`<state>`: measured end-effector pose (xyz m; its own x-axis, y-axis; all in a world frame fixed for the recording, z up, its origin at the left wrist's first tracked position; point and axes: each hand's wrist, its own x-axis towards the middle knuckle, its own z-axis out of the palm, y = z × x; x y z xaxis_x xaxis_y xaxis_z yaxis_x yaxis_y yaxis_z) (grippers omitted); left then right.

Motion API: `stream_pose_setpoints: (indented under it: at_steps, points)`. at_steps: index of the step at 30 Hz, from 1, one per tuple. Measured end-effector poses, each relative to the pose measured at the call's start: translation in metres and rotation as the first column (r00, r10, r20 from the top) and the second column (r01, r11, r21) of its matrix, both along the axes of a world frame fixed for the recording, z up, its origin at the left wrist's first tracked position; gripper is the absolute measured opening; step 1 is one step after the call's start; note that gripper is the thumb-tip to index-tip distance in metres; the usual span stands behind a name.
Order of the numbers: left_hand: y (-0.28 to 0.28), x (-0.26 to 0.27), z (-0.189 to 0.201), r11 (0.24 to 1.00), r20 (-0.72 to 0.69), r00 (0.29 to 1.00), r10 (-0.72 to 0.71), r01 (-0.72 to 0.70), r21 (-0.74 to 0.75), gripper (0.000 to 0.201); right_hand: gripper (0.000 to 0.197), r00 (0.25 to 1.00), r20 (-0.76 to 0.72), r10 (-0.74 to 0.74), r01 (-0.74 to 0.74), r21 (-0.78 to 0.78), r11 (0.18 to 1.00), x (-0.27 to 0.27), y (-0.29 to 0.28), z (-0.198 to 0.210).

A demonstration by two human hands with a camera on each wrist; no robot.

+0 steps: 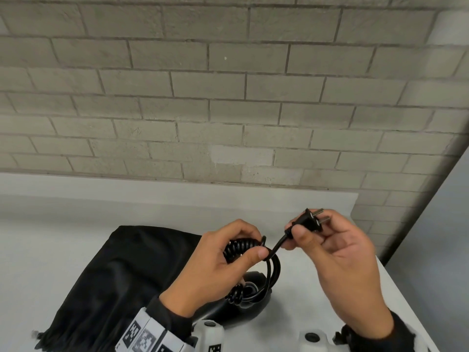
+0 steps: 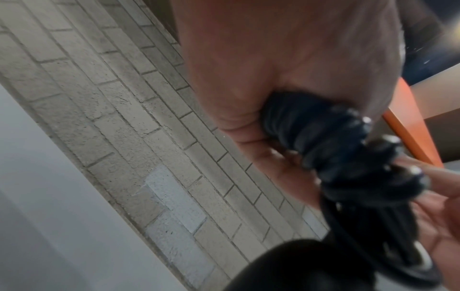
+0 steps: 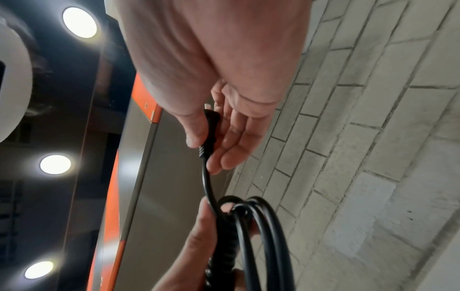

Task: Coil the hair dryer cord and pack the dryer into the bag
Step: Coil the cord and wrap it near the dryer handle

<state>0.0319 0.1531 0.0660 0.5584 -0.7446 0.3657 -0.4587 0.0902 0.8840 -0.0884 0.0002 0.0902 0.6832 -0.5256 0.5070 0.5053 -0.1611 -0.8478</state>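
1. Running along the far edge of the white table (image 1: 76, 224) is a grey brick wall (image 1: 228, 97); the table's right edge slants toward the near right corner, with bare tabletop between the hands and that edge.
2. Bare surface also lies between the wall and the black bag (image 1: 121, 270), which lies flat on the left half of the table, its fringed end toward the near edge.
3. The hair dryer (image 1: 243, 308) lies on the table just right of the bag, below the left hand and mostly hidden by it; whether it touches the bag cannot be told.
4. The left hand (image 1: 218, 270) is curled round the coiled spiral part of the cord (image 1: 241, 246), thumb pressed on top near the coil's right end; several smooth loops (image 1: 274, 273) hang from that grip toward the dryer. The left wrist view shows the coil (image 2: 318, 133) bunched against the palm.
5. The right hand (image 1: 337, 260) pinches the plug (image 1: 311, 219) between thumb and forefingers, prongs pointing up and right, the other fingers loosely spread; the right wrist view shows the plug (image 3: 210, 126) held the same way.
6. A short straight stretch of cord joins the plug to the coil; the two hands are near but apart, both raised above the tabletop.
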Motion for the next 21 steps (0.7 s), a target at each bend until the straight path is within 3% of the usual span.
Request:
stream_pose_setpoints:
  at_steps: [3,8,17,21]
  points:
    - [0.001,0.0,0.003,1.0,0.004,1.0,-0.009,0.009,0.023,0.039,0.025,1.0,-0.016,0.003,-0.003,0.039,0.999,0.004,-0.003,0.004]
    - [0.001,0.002,0.002,0.999,0.099,0.995,-0.021,0.018,0.031,0.023,0.023,0.999,-0.043,0.015,-0.01,0.105,0.994,0.011,-0.008,0.006]
    - [0.002,0.003,0.006,0.999,0.236,0.971,-0.04,0.033,0.034,0.024,0.026,0.999,-0.036,-0.002,0.007,0.147,0.989,0.017,-0.016,0.006]
    - [0.002,0.004,0.005,0.997,0.212,0.975,-0.069,0.06,0.047,0.031,0.023,0.998,-0.059,0.017,-0.004,0.207,0.978,0.02,-0.015,0.001]
